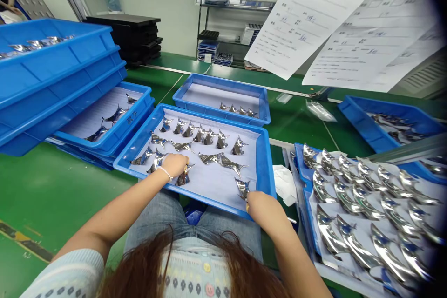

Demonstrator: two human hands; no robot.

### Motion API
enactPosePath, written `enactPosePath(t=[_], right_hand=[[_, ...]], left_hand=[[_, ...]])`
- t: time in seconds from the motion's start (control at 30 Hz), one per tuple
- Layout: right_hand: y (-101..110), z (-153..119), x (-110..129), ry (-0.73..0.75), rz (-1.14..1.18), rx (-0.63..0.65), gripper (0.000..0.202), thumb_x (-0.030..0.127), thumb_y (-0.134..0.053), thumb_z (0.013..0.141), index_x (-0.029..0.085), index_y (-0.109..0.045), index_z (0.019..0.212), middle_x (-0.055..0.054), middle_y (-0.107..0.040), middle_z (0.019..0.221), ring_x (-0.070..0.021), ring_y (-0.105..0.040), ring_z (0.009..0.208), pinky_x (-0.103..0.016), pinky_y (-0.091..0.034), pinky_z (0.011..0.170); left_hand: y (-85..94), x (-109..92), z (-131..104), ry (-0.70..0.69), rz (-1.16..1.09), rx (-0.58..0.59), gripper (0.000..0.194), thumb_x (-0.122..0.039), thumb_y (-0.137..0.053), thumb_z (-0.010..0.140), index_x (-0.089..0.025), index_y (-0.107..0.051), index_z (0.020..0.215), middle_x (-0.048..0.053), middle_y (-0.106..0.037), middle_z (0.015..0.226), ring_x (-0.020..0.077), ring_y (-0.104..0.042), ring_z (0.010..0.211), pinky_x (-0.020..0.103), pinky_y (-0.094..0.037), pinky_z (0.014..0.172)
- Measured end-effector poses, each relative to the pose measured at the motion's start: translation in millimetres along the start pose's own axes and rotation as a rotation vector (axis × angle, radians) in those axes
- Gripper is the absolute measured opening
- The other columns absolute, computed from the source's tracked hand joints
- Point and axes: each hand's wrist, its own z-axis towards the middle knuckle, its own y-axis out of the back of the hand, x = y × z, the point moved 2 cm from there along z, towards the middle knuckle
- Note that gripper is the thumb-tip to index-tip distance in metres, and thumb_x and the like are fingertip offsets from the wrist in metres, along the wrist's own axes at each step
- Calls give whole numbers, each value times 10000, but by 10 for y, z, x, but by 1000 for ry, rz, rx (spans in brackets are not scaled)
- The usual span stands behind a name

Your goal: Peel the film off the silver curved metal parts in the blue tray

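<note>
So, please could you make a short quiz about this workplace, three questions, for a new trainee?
1. True or false: the right hand is at a shiny metal piece near the right end of the nearest tray.

2. Choose one. The band at the wrist of the left hand is:
A) black
B) white
C) green

3. Fill in "more" or "fewer": the blue tray directly behind shows ____ metal pieces than the nearest tray.

Key: 1 true; 2 B; 3 fewer.
</note>
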Motion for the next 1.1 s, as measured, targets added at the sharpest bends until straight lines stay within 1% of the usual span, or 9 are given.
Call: enactPosePath(t=[0.17, 0.33, 0.47, 0.53, 0.63, 0.7, 0.83, 0.97, 1.1], right_hand=[[22, -8, -10, 1, -1, 5, 244, 9, -449, 820, 69, -677, 885, -214, -672, 861, -299, -663, 817, -328, -449, 674], [44, 79, -13, 72, 53, 51, 124, 135, -612, 792, 67, -693, 858, -217, -679, 865, -333, -660, 810, -340, -457, 652], [231, 40, 42, 164, 169, 20, 203, 259, -561, 866, 121, -698, 807, -151, -687, 815, -279, -654, 781, -310, -457, 645], [342, -31, 148, 278, 440, -56, 257, 306, -491, 902, 158, -700, 883, -102, -693, 852, -232, -641, 785, -285, -461, 660], [424, -144, 369, 488, 1117, -133, 318, 430, -545, 852, 176, -696, 971, -63, -688, 844, -194, -599, 701, -264, -449, 597], [408, -187, 518, 573, 1411, -120, 324, 455, -637, 790, 179, -704, 945, -28, -648, 708, -154, -519, 572, -244, -393, 519], [361, -232, 681, 590, 1614, -108, 219, 387, -730, 745, 173, -690, 759, 5, -558, 606, -124, -427, 541, -237, -350, 521], [410, -314, 634, 548, 1533, -228, 190, 356, -718, 769, 175, -674, 730, 35, -460, 558, -112, -355, 516, -237, -291, 495], [493, -389, 564, 595, 1311, -412, 146, 304, -683, 806, 180, -666, 731, 41, -419, 559, -113, -342, 516, -243, -279, 495]], left_hand=[[70, -14, -70, -24, -147, -68, 177, -215, -564, 785, -159, -694, 891, 140, -705, 866, 303, -644, 879, 391, -446, 799], [258, -106, -222, -120, -432, -103, 213, -241, -530, 831, -183, -651, 996, 65, -700, 979, 188, -645, 874, 273, -479, 774], [420, -292, -411, -266, -1032, -134, 193, -272, -554, 823, -143, -625, 947, 74, -674, 958, 153, -626, 837, 247, -482, 741], [480, -399, -503, -340, -1342, -144, 191, -301, -638, 773, -137, -632, 871, 63, -659, 883, 140, -604, 763, 239, -469, 688], [527, -545, -607, -385, -1543, -162, 252, -350, -733, 706, -140, -638, 808, 35, -630, 804, 116, -569, 702, 215, -443, 641], [541, -628, -652, -412, -1613, -160, 277, -368, -757, 685, -143, -643, 798, 27, -620, 788, 111, -565, 703, 211, -443, 653], [572, -720, -714, -421, -1647, -167, 262, -361, -750, 700, -157, -661, 840, 33, -641, 828, 126, -585, 758, 223, -457, 713], [634, -691, -809, -390, -1562, -188, 337, -402, -693, 752, -170, -674, 996, 76, -668, 976, 167, -603, 870, 259, -461, 787], [696, -628, -935, -409, -1335, -222, 463, -463, -703, 716, -157, -683, 1062, 79, -689, 922, 175, -579, 804, 284, -460, 774]])
